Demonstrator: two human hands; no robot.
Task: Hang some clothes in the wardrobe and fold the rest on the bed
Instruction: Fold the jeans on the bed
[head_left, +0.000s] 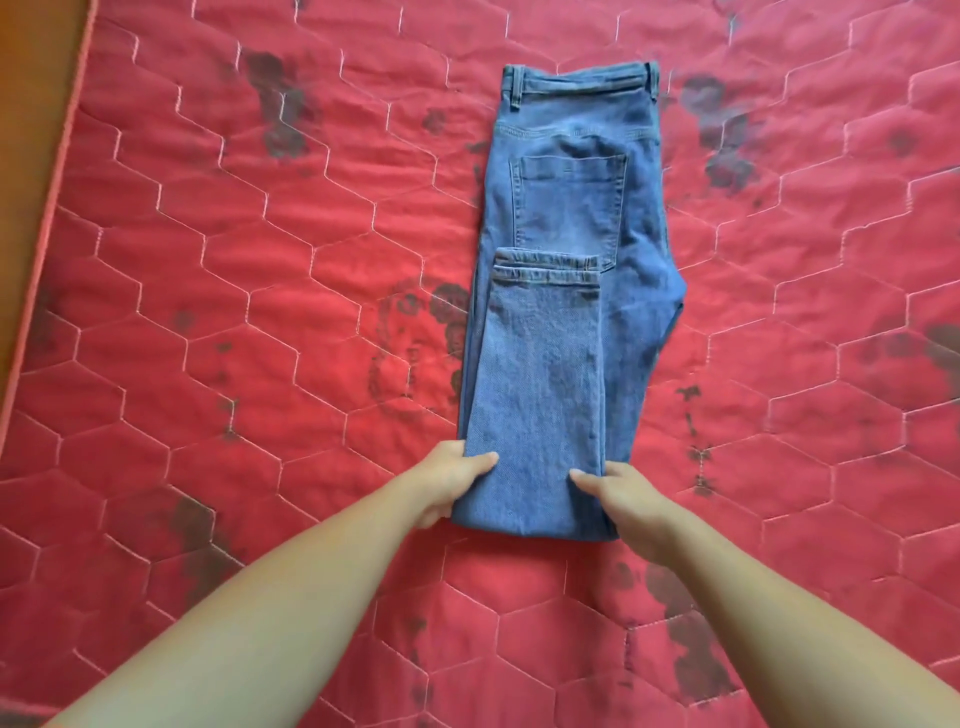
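Head view: I see a pair of blue jeans (566, 291) lying flat in the middle of a red quilted mattress (260, 260), and both bare arms reach forward to its near end. The jeans are folded lengthwise, one leg over the other, with the waistband (576, 78) at the far end. The legs are doubled back over themselves, so the hems (545, 267) lie across the lower edge of the back pocket (571, 202).

The left hand (452, 486) pinches the left side of the near fold: its thumb lies on top of the denim and its fingers curl under the edge. The right hand (618, 499) holds the right side in the same manner, thumb flat on the upper layer and fingers tucked down beside it; I cannot tell how far under they go. The two hands are apart, with the width of the folded leg between them.

Dark blotches (280, 109) are scattered over the mattress cover. A brown wooden surface (31, 104) runs beside the mattress edge at upper left.
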